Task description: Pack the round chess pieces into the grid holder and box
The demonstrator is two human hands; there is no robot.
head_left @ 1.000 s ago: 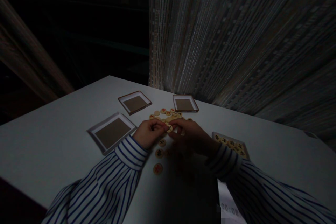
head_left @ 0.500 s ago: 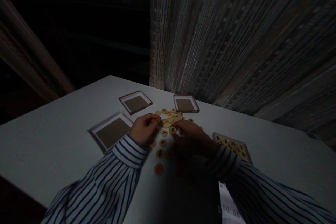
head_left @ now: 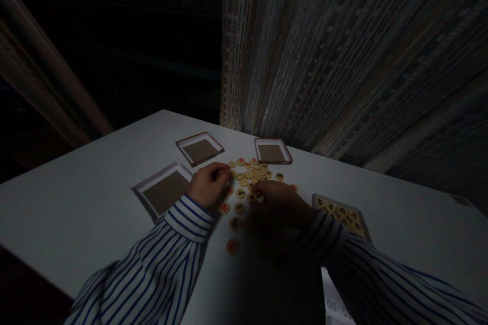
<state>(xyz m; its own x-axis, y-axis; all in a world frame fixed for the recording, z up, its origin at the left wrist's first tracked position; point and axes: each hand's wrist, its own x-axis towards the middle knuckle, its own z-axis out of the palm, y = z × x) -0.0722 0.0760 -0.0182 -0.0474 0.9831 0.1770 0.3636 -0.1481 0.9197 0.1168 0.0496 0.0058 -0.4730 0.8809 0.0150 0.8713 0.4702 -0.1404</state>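
Observation:
Several round pale game discs (head_left: 249,175) with red or black characters lie scattered in the middle of a white table (head_left: 76,213). My left hand (head_left: 208,187) rests at the left edge of the pile with its fingers curled in a pinch near a disc. My right hand (head_left: 280,202) lies in shadow on the right side of the pile, fingertips pressed together at a disc (head_left: 252,196). Both arms wear blue-striped white sleeves. More discs (head_left: 233,246) trail toward me between my wrists.
Three shallow box halves with brown bottoms stand on the table: one at the left (head_left: 164,193), two farther back (head_left: 199,149) (head_left: 273,152). A fourth tray (head_left: 343,213) at the right holds several discs. A ribbed curtain wall (head_left: 343,61) rises behind the table.
My hands have drawn apart: the left shifted left, the right pulled back toward me, uncovering more discs between them. The view drifted slightly.

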